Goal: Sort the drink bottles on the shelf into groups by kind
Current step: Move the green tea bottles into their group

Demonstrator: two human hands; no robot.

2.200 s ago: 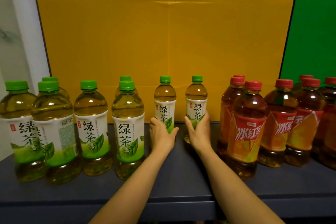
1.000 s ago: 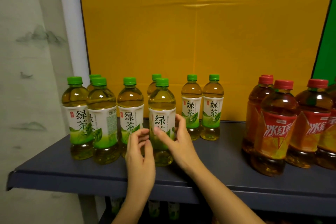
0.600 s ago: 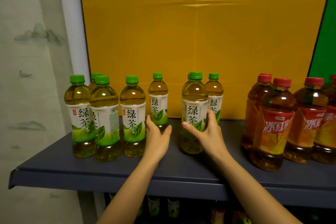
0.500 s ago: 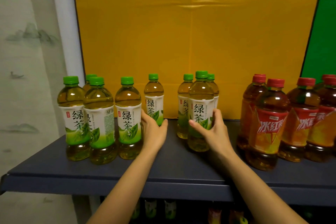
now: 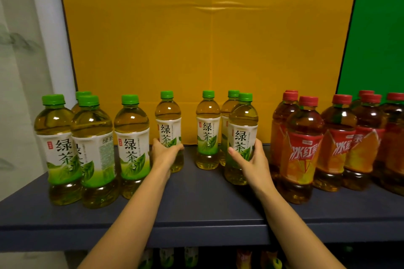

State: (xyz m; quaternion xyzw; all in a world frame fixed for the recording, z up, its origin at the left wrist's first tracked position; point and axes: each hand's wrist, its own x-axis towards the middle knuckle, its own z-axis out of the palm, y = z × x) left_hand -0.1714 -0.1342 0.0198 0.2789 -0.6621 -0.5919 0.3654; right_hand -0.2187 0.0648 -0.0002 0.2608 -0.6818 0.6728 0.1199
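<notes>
While both hands are already on green tea bottles, the head view shows the dark shelf [image 5: 205, 209] nearly sorted: green-capped tea to the left and middle, red-capped iced tea bottles [image 5: 305, 150] grouped at the right. The left hand [image 5: 164, 156] is wrapped around the lower part of a green tea bottle [image 5: 168, 124] standing upright near the back of the shelf, just right of the front cluster of green tea [image 5: 91, 150]. The right hand [image 5: 254, 162] grips another upright green tea bottle [image 5: 242, 135] from its right side, thumb across the label; this bottle stands in front of two more green teas [image 5: 207, 131] and just beside the nearest iced tea.

The relation that matters, as I judge it, is the open stretch of shelf between the two held bottles. Each bottle's long axis is vertical, so closing that gap probably calls for a sideways slide. The left-hand bottle lies nearer the left cluster, the right-hand one nearer the back pair.
</notes>
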